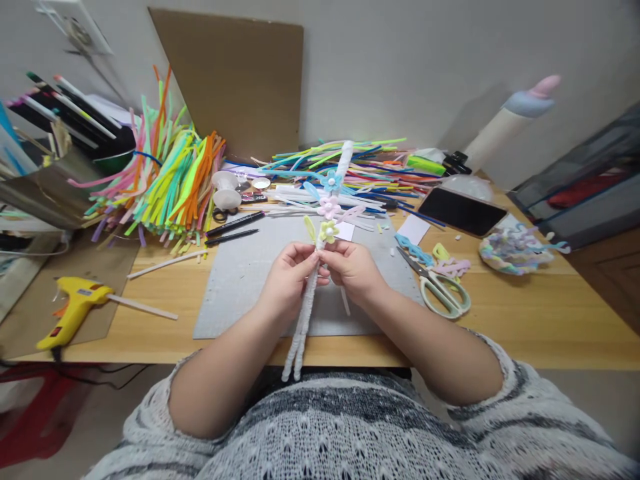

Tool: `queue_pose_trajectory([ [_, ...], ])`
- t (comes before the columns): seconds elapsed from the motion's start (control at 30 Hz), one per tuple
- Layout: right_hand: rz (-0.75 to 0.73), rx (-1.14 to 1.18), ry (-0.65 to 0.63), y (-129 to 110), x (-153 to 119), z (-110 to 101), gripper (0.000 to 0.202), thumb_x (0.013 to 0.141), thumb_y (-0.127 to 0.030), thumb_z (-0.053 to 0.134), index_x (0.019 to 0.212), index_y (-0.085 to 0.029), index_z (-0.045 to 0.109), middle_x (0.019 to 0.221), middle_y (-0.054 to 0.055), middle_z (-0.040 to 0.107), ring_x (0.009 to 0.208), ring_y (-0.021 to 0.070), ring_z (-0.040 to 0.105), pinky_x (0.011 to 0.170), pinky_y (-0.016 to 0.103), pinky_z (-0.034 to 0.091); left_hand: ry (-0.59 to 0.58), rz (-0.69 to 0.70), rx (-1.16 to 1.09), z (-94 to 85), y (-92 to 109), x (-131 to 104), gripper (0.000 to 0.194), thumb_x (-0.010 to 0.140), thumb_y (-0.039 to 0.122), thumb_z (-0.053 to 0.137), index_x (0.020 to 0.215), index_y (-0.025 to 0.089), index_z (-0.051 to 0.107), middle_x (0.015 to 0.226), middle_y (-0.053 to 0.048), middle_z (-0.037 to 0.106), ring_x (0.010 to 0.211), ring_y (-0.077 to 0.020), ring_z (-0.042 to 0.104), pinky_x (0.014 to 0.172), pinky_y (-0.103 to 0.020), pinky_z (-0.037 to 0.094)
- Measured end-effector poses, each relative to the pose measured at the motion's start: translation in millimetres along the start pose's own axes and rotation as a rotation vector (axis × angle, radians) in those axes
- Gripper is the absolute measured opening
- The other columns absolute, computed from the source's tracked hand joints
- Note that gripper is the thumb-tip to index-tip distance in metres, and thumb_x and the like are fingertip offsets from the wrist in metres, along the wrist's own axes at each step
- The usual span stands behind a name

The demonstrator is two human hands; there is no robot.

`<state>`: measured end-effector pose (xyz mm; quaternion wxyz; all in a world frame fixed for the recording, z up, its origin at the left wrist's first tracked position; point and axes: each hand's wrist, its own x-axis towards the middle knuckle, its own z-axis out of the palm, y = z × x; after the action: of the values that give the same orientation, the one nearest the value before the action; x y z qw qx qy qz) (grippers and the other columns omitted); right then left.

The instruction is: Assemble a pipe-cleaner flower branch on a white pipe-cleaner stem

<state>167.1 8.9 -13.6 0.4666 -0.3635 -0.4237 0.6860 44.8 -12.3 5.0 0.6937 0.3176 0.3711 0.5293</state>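
Note:
A long white fuzzy stem (307, 307) stands out between my hands, its two lower ends hanging past the table's front edge. Blue (331, 180), pink (329, 207) and yellow (329, 231) flowers with pale centres sit along its upper part, with small leaves beside them. My left hand (291, 277) is closed on the stem just under the yellow flower. From the other side, my right hand (353, 268) pinches at the same spot, its fingertips touching those of my left hand. A thin white strip (346, 301) hangs below my right hand.
A grey mat (230, 293) lies beneath my hands. Scissors (443, 293), a phone (465, 209) and a colourful woven bowl (515, 252) are at the right. Bundled pipe cleaners (170, 180) and a yellow glue gun (77, 310) are at the left; loose pipe cleaners (300, 160) lie behind.

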Motion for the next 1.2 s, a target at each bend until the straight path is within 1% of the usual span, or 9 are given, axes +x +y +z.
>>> queue_pose_trajectory([
  [0.13,-0.009,-0.001,0.004,-2.0,-2.4,1.0,0.027,0.065,-0.036,0.068,0.079,-0.014,0.061,0.058,-0.002,0.054,0.043,0.0043,0.039,0.040,0.019,0.031,0.008,-0.008,-0.036,4.7,3.1,-2.7,0.025,0.067,0.019,0.067,0.085,0.015,0.050,0.069,0.002,0.059,0.054,-0.0082,0.058,0.049,-0.020,0.049],
  [0.3,-0.021,0.022,0.000,-4.7,-5.5,3.8,0.029,0.063,-0.036,0.070,0.080,-0.014,0.062,0.059,-0.001,0.055,0.045,0.0055,0.043,0.041,0.019,0.033,-0.011,-0.115,-0.059,6.8,11.5,-3.5,0.022,0.069,0.017,0.062,0.086,0.016,0.049,0.067,0.002,0.058,0.052,-0.0090,0.057,0.047,-0.021,0.049],
  [0.4,-0.043,0.047,-0.015,-5.7,-6.5,5.9,0.029,0.062,-0.035,0.070,0.080,-0.014,0.062,0.063,0.000,0.058,0.049,0.0068,0.047,0.041,0.020,0.036,-0.018,-0.147,-0.052,5.5,15.1,-4.0,0.021,0.069,0.016,0.062,0.086,0.016,0.049,0.067,0.002,0.059,0.052,-0.0095,0.058,0.049,-0.022,0.050],
  [0.53,-0.046,0.084,-0.017,-8.1,-7.7,9.2,0.026,0.062,-0.031,0.071,0.077,-0.013,0.061,0.059,-0.002,0.056,0.048,0.0074,0.048,0.043,0.021,0.040,-0.047,-0.117,-0.037,3.9,15.3,-5.9,0.023,0.069,0.015,0.063,0.088,0.016,0.050,0.067,0.001,0.059,0.053,-0.0090,0.059,0.052,-0.022,0.051],
  [0.63,-0.048,0.116,-0.021,-10.8,-9.2,10.9,0.025,0.060,-0.030,0.071,0.073,-0.013,0.059,0.057,-0.002,0.056,0.048,0.0078,0.048,0.043,0.022,0.041,-0.073,-0.082,-0.028,4.1,14.0,-7.9,0.028,0.067,0.016,0.067,0.090,0.015,0.051,0.070,0.001,0.060,0.056,-0.0083,0.059,0.055,-0.021,0.051],
  [0.8,-0.039,0.072,-0.001,-9.6,-9.8,8.8,0.022,0.063,-0.031,0.070,0.071,-0.014,0.057,0.053,-0.004,0.052,0.043,0.0053,0.042,0.041,0.019,0.033,-0.068,-0.003,0.030,4.0,9.3,-6.4,0.033,0.061,0.019,0.073,0.086,0.014,0.052,0.068,0.001,0.062,0.054,-0.0094,0.060,0.054,-0.022,0.051],
  [0.97,-0.059,0.029,-0.048,-7.4,-10.6,6.4,0.021,0.070,-0.033,0.064,0.074,-0.015,0.056,0.052,-0.004,0.051,0.038,0.0034,0.036,0.038,0.018,0.023,-0.018,0.070,0.089,5.2,6.2,-5.0,0.036,0.058,0.022,0.075,0.084,0.012,0.052,0.064,0.001,0.060,0.051,-0.0101,0.060,0.051,-0.023,0.051],
  [1.1,-0.047,-0.003,-0.013,-11.8,-13.0,7.9,0.025,0.068,-0.036,0.065,0.070,-0.014,0.054,0.044,-0.007,0.045,0.032,0.0014,0.024,0.035,0.019,0.013,0.009,0.086,0.101,6.4,7.0,-6.0,0.037,0.057,0.023,0.075,0.083,0.012,0.051,0.061,0.002,0.059,0.050,-0.0103,0.059,0.049,-0.023,0.050],
  [1.2,-0.040,0.005,-0.017,-15.2,-14.1,9.0,0.026,0.067,-0.037,0.066,0.066,-0.015,0.052,0.039,-0.009,0.038,0.030,0.0014,0.021,0.034,0.019,0.010,0.027,0.077,0.097,5.5,7.7,-6.4,0.037,0.056,0.022,0.075,0.083,0.012,0.051,0.061,0.002,0.059,0.049,-0.0107,0.059,0.047,-0.023,0.050],
])
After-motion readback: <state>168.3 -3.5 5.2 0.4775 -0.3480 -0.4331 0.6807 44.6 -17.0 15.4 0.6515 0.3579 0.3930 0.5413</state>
